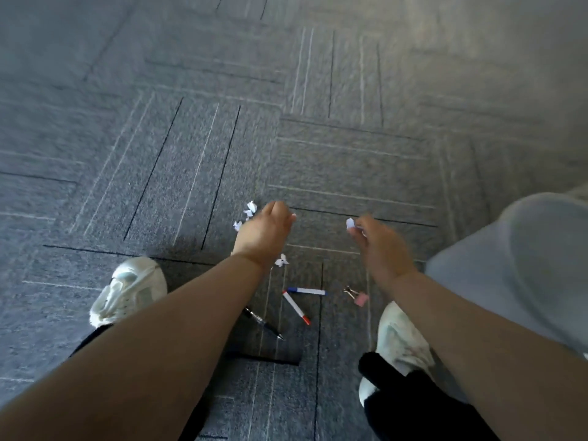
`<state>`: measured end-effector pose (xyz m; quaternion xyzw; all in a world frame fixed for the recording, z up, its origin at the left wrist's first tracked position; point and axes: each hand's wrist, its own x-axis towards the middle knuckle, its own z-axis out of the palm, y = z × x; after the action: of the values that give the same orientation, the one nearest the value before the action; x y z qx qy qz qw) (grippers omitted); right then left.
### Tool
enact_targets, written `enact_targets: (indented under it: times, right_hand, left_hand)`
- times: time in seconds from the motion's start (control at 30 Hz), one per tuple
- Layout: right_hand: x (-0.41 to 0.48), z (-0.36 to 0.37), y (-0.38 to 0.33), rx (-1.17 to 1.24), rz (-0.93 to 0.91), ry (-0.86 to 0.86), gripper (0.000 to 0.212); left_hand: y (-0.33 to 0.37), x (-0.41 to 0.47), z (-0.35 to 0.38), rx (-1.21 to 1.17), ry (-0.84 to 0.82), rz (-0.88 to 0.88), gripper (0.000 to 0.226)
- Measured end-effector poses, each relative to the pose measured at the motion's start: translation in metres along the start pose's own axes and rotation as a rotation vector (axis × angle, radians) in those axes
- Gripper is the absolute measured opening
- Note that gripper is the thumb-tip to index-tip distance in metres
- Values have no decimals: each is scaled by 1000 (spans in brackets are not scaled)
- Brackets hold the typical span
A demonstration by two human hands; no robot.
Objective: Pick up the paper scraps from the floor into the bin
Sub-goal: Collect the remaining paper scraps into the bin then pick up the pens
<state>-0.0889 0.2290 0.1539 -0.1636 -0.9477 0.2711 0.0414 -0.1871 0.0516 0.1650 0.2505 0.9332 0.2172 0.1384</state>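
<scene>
Small white crumpled paper scraps (pixel 249 211) lie on the grey carpet just left of my left hand (pixel 265 232), and another scrap (pixel 282 260) lies beside my left wrist. My left hand hovers over the floor with its fingers curled; whether it holds anything is hidden. My right hand (pixel 380 245) pinches a white paper scrap (pixel 350 224) at its fingertips. The pale grey bin (pixel 521 259) stands at the right edge, its rounded side close to my right forearm.
A blue-capped marker (pixel 306 291), a red-capped marker (pixel 296 307) and a black pen (pixel 263 323) lie between my feet. A pink binder clip (pixel 358 296) sits near my right white shoe (pixel 401 340). My left white shoe (pixel 127 291) is at the left.
</scene>
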Motion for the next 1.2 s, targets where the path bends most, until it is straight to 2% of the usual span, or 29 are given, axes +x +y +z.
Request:
enact_targets:
  times: [0.27, 0.47, 0.57, 0.63, 0.73, 0.8, 0.97, 1.2]
  right_hand:
    - [-51, -159, 54, 23, 139, 315, 32]
    - [-79, -209, 125, 13, 419, 517, 37]
    - [-91, -219, 163, -99, 653, 426, 39]
    - [-100, -227, 180, -158, 730, 362, 40]
    - [-112, -238, 193, -136, 696, 427, 33]
    - [-117, -241, 196, -128, 665, 442, 29]
    - [-114, -235, 196, -95, 592, 417, 28]
    - [-81, -225, 172, -71, 537, 396, 27]
  left_hand:
    - [179, 6, -24, -80, 61, 253, 31]
    - [267, 9, 2, -127, 22, 391, 29]
    - [310, 11, 28, -128, -44, 463, 29]
    - [336, 13, 48, -128, -62, 520, 29]
    - [361, 19, 78, -159, -73, 573, 27]
    - [368, 27, 97, -152, -151, 613, 28]
    - [352, 40, 125, 135, -391, 762, 52]
    - [327, 70, 88, 175, -378, 845, 55]
